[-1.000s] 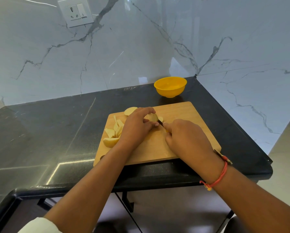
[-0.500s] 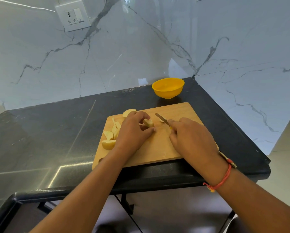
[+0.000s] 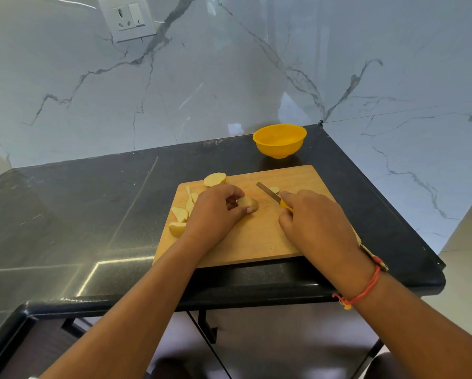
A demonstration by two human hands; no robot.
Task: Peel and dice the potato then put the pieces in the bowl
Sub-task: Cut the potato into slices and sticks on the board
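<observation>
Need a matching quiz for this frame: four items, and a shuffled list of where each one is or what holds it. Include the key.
Items:
1. bowl
2. knife
3. potato piece
4. socket

Places:
a. gripped by the right hand
b. on the marble wall, upper left
c. held by the left hand on the cutting board
d. on the counter, behind the board

Pairs: 1-d, 2-a, 3-c, 4-b
</observation>
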